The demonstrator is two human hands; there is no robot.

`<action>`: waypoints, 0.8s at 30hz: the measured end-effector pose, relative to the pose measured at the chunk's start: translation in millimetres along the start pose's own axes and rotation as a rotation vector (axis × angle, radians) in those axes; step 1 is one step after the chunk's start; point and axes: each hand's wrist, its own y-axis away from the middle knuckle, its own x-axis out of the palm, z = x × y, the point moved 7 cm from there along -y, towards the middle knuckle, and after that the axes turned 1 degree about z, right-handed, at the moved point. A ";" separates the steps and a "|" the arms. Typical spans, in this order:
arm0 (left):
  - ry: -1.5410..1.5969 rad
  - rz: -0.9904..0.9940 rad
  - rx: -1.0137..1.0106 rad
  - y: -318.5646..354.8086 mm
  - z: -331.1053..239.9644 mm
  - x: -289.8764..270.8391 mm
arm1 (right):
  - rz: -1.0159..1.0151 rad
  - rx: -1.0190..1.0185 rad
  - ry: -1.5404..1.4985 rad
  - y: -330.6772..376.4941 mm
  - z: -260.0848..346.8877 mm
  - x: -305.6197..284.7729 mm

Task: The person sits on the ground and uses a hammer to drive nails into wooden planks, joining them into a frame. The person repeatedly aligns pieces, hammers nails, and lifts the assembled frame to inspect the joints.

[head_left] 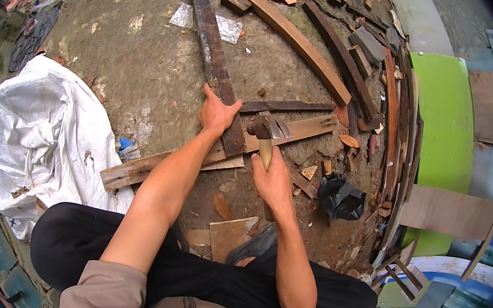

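A long dark wooden plank (211, 39) runs from the far side toward me, its near end lying across a lighter, weathered board (146, 169). My left hand (219, 114) grips this plank close to its near end, thumb over one side and fingers over the other. In my right hand (272, 182) is a claw hammer (267, 127), held by its wooden handle. The hammer's head is up, just right of the plank's end, over the weathered board; whether it touches the wood I cannot tell. A thinner dark strip (289, 107) lies just beyond.
A white sack (52, 130) lies at the left, and a black plastic bag (341, 196) on the right. Timber beams (300, 43) and scrap wood are spread at the far right. A green panel (441, 122) stands beyond them. Small wood pieces (230, 235) lie near my feet.
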 end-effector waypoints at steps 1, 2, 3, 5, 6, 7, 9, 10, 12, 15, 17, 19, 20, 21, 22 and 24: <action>0.005 0.012 -0.001 1.1 -1.7 0.3 | 0.132 0.108 0.008 -3.9 -11.7 6.0; -0.005 0.004 -0.004 -1.0 1.3 -0.8 | 0.270 0.211 0.012 -7.7 -10.7 9.6; -0.012 0.001 -0.002 -1.8 1.6 -0.1 | 0.400 0.318 0.020 -7.4 -10.7 10.9; -0.019 0.002 -0.006 -2.7 2.6 0.2 | 0.429 0.306 0.054 -10.8 -5.7 5.2; -0.018 0.005 -0.013 -2.9 3.2 -0.1 | 0.408 0.292 0.054 -12.1 -3.7 2.4; -0.018 0.008 -0.019 -3.1 3.7 -0.2 | 0.387 0.277 0.055 -13.8 -1.2 0.1; -0.016 0.023 -0.026 1.0 0.1 -1.7 | 0.313 0.259 0.064 -16.8 -3.1 -3.8; -0.015 0.030 -0.029 3.2 -1.7 -1.7 | 0.268 0.233 0.063 -19.0 -11.5 -2.8; -0.013 0.021 -0.016 2.7 -1.5 -1.0 | 0.151 0.162 0.045 -19.6 -21.9 0.6; -0.002 0.016 -0.017 -0.9 3.7 -2.0 | -0.079 0.094 -0.178 12.1 -24.5 4.6; 0.002 0.023 -0.023 -1.7 3.7 -1.8 | -0.098 0.296 -0.256 36.8 -57.2 26.8; -0.003 0.041 -0.023 2.0 -0.7 2.6 | -0.348 0.197 -0.332 48.3 -76.0 42.8; -0.002 0.030 -0.026 0.6 0.5 2.4 | -0.470 0.142 -0.375 52.3 -76.2 46.1; -0.001 0.020 -0.029 -0.4 1.7 2.3 | -0.424 0.170 -0.373 52.8 -82.1 54.9; 0.000 0.011 -0.031 -1.3 2.8 2.3 | -0.379 0.197 -0.371 53.4 -88.6 62.5; -0.010 -0.010 -0.020 -3.1 5.2 2.3 | -0.305 0.233 -0.460 51.5 -103.1 85.0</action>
